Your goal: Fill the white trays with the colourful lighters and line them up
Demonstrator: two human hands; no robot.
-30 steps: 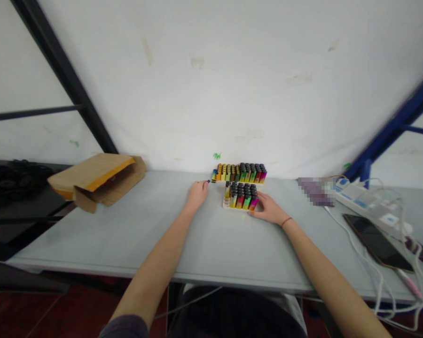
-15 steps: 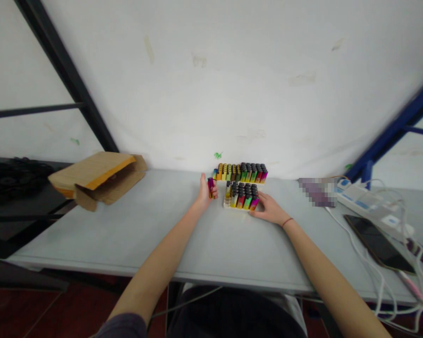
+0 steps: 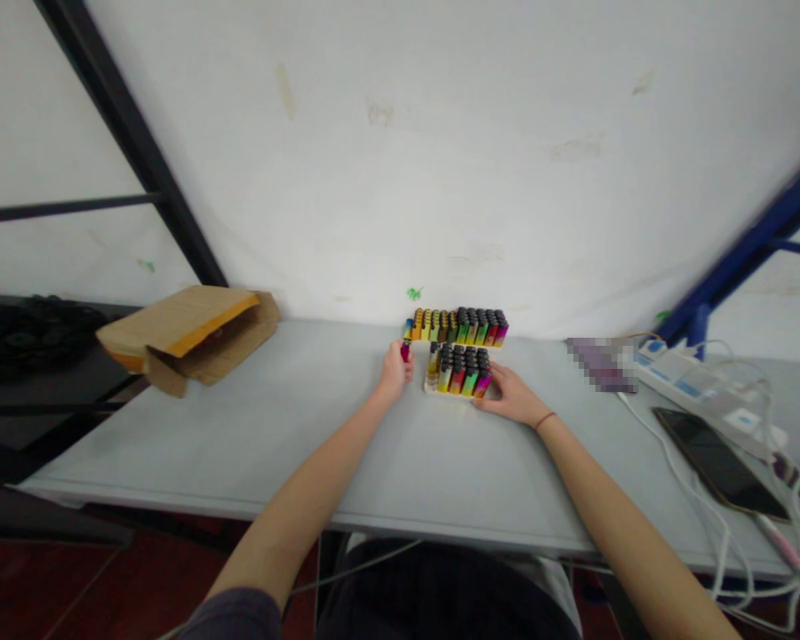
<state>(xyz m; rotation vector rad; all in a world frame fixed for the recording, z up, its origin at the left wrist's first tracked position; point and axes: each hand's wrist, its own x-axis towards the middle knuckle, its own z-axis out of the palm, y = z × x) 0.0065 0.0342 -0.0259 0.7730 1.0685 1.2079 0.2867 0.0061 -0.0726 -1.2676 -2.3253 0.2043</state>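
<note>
The left hand [image 3: 395, 368] has its grip closed around a magenta lighter [image 3: 406, 353], held just left of the white tray [image 3: 451, 395]; its exact tilt is hard to judge. The right hand [image 3: 515, 400] has its grip on the tray's right end. Upright multicoloured lighters [image 3: 463, 377] stand in the tray. Behind, near the wall [image 3: 347, 213], another lighter block [image 3: 459, 327] sits on the gray tabletop [image 3: 406, 462].

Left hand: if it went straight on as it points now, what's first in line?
Likely the blue-and-yellow lighter at the left end of the back lighters, just beyond the magenta lighter in the left hand; depth is unclear.
</note>
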